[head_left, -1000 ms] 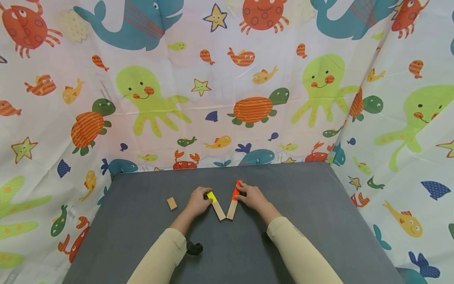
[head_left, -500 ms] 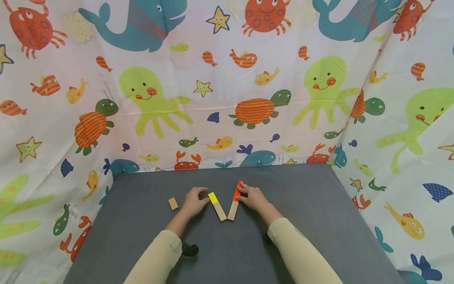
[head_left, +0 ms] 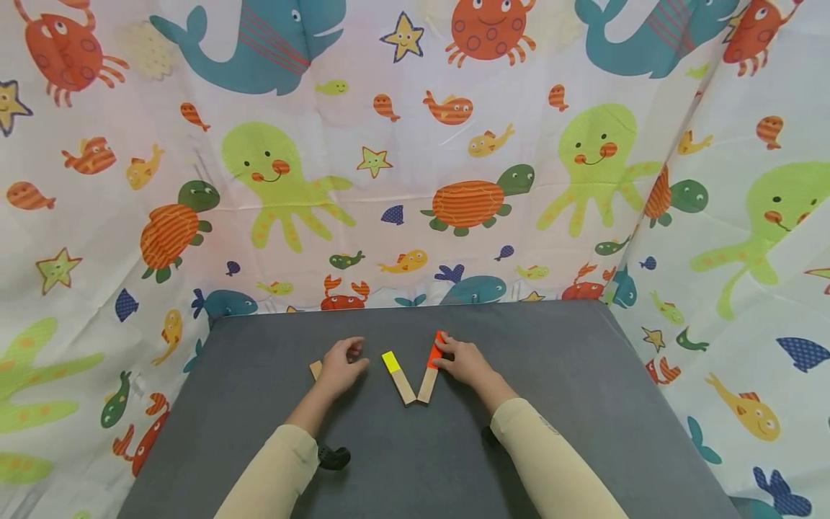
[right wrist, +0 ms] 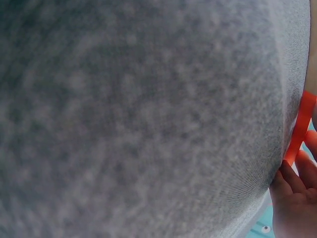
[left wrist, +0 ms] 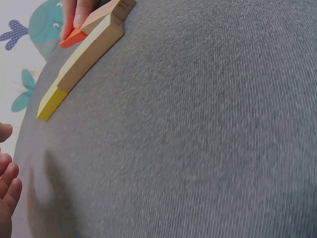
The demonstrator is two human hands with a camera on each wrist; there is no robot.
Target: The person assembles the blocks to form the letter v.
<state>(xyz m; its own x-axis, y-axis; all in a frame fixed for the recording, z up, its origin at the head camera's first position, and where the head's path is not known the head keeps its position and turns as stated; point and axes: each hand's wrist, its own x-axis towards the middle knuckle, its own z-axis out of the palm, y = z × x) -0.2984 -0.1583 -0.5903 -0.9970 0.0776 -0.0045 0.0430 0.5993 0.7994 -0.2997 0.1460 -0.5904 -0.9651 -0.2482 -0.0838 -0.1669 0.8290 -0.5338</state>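
Note:
Two slim wooden blocks lie on the grey table in a V, their plain ends meeting at the near side. The left one, a yellow-tipped block (head_left: pixel 403 384) (left wrist: pixel 81 62), lies free of both hands. On the right, my right hand (head_left: pixel 470 363) (right wrist: pixel 296 201) holds the orange-tipped block (head_left: pixel 427 385) (right wrist: pixel 300 129) by its orange end, between thumb and fingers. My left hand (head_left: pixel 341 369) (left wrist: pixel 7 186) holds nothing, its fingers loosely bent. It hovers left of the yellow tip, partly hiding a small plain wooden block (head_left: pixel 315 368).
The grey cloth-covered table (head_left: pixel 551 432) ends at the back against a curtain (head_left: pixel 402 202) printed with sea animals. More curtain hangs along both sides. A black wrist device (head_left: pixel 333 458) sits under the left sleeve.
My left hand has let go of the yellow-tipped block and moved left, in front of the small plain block. My right hand stays on the orange-tipped block. The head view has shifted slightly.

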